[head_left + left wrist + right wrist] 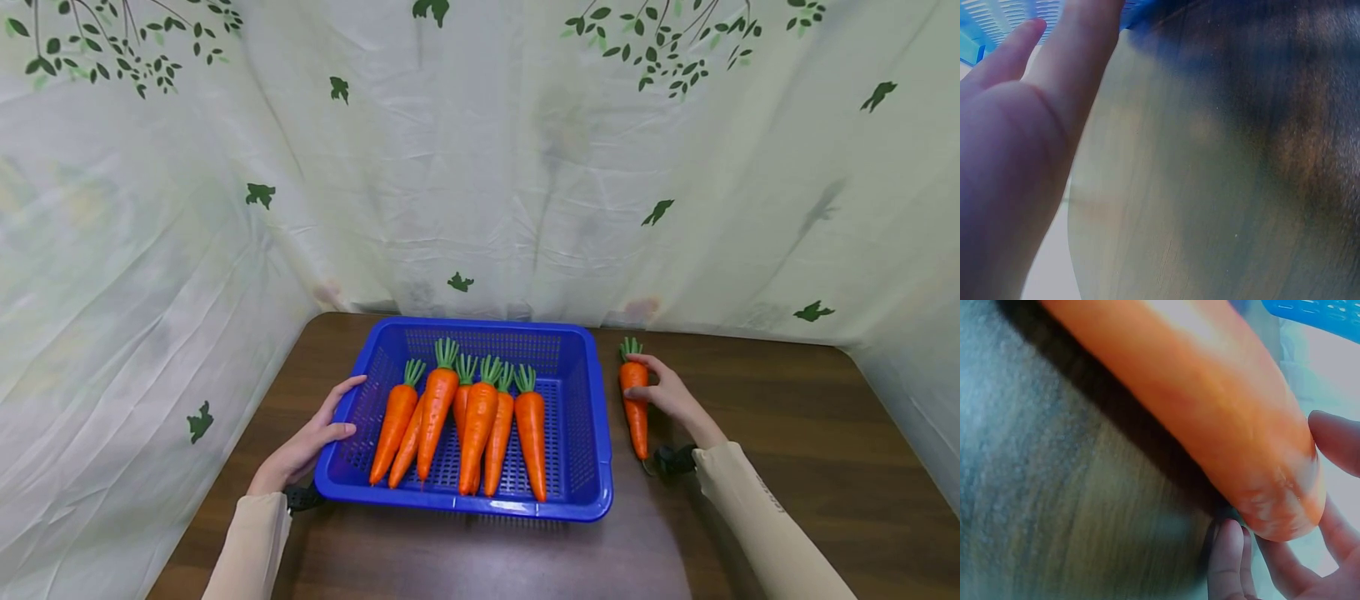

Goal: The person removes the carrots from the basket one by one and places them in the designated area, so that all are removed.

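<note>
A blue plastic basket [480,502] stands on the wooden table with several orange carrots [439,400] in it, their green tops toward the far side. My left hand [306,442] holds the basket by its left rim, index finger and thumb reaching over the edge; the other fingers are hidden in the head view. Right of the basket, my right hand [670,398] grips a single carrot [637,429] near its thick top, thumb on the near side and fingers around the far side. In the right wrist view the orange body of this carrot [1210,406] runs close over the table.
The brown table [787,433] extends to the right and in front of the basket. A white curtain [480,192] printed with green leaves hangs behind the table and along both sides. Dark wrist straps [675,458] show below the beige sleeves [757,508].
</note>
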A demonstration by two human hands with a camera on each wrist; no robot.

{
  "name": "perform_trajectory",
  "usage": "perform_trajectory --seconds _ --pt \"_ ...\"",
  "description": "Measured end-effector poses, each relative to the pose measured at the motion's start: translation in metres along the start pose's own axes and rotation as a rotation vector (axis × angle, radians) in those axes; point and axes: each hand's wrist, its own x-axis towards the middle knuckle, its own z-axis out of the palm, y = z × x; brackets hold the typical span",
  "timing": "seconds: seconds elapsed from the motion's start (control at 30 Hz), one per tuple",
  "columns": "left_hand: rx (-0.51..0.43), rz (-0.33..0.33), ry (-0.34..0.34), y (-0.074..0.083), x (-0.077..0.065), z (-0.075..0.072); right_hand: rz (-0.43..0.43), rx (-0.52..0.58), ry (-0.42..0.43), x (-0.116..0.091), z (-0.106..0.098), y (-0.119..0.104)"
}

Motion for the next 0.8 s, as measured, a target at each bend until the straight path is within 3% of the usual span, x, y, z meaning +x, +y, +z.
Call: perform_trajectory --seconds 0.57,0.8 --pt "-0.012 0.008 -0.005 0.0012 -0.0012 0.002 0.012 -0.012 0.046 -0.0051 -0.0035 -0.0026" --pt "-0.017 0.01 -0.003 0.001 -0.0015 0.0024 0.018 0.054 0.04 -0.0063 -0.0051 0.0"
